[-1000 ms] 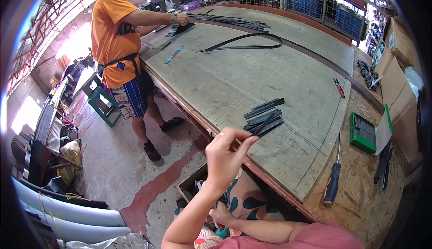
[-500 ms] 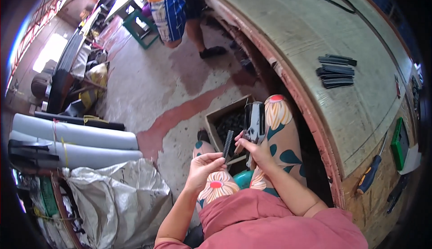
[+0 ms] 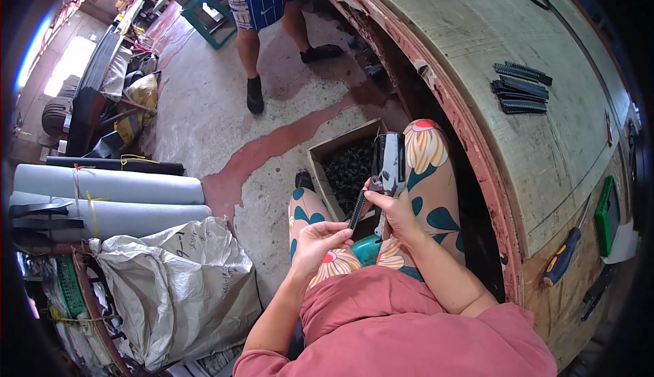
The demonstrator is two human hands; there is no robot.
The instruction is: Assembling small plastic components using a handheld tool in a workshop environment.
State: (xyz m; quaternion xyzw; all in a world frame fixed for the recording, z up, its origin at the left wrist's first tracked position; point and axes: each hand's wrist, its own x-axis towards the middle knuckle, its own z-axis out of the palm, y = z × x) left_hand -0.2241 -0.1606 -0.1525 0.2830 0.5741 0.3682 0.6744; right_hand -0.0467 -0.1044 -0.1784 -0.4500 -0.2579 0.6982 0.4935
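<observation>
Between the thumb and fingers of my left hand [image 3: 320, 244] is the lower end of a narrow, ridged black strip [image 3: 357, 210]. The strip slants up toward my right hand [image 3: 396, 215], with its upper end close to those fingertips. My right hand is closed around a silver-and-black gun-shaped tool [image 3: 390, 162], held upright over my lap; its exact kind does not show. Beyond the tool, on the floor, stands an open cardboard box [image 3: 319, 172] full of small black pieces [image 3: 347, 172].
On the worktable [image 3: 470, 63] to my right lie several black ridged strips [image 3: 520, 89], a screwdriver [image 3: 565, 258] and a green case [image 3: 605, 217]. Grey rolls [image 3: 109, 189] and a white sack [image 3: 177, 281] are at my left. Another person [image 3: 262, 9] stands ahead.
My left hand has brought the black strip rightward, closer to the tool and my right fingertips. The view has shifted slightly. The other person's legs have changed position.
</observation>
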